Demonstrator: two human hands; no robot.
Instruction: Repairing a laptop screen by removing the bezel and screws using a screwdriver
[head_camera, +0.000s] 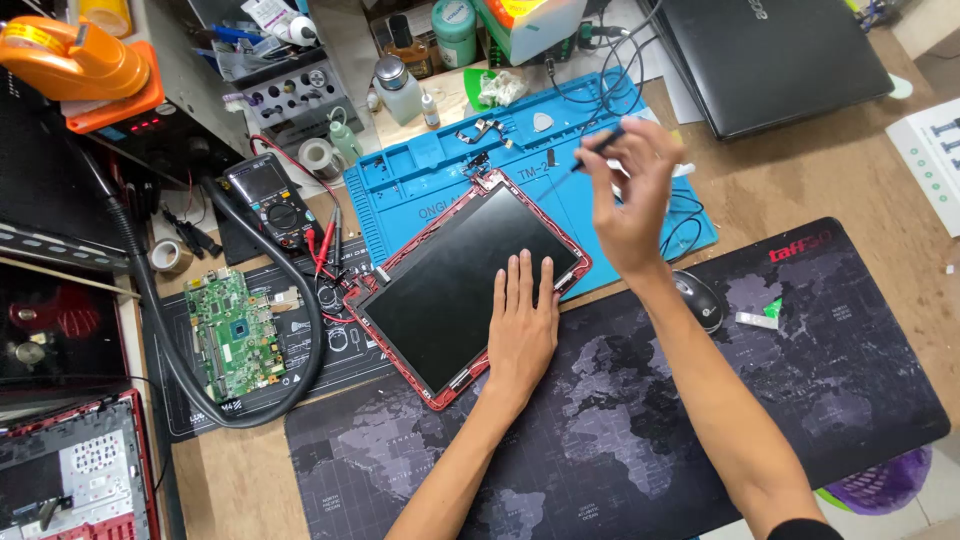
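Nearest of all, a dark mat with a world map (620, 450), spread over the wooden table. Resting on it, both bare arms. Further up, the left hand (522, 325), laid flat with fingers straight and side by side, gripping nothing, just pressing down on the black screen (450, 285). Around the screen, a thin red frame (372, 315), lying tilted, partly on the map mat and partly on the blue mat (420, 170). No front cover on the screen, so looks already opened up. Not lifted out of the red frame yet, though.

Off to the left, a green board (235, 335), out on its own and well apart from the screen, with a thick black hose (160, 330) curled around it. Down in the near left corner, a red laptop base (80, 480), open and bare inside. So a lot taken apart by the look of it, and nothing put back together.

A bit higher, the right hand (630, 200), up in the air over the far corner of the screen, fingers pinched shut on a thin tool (590, 155). Tip pointing toward the top edge of the red frame, not clearly touching it.

Beside the right arm, a mouse (700, 298). On the blue mat, a small metal piece (480, 130) and a pale pick (541, 122), lying loose. Farthest off, a closed black laptop (770, 55).
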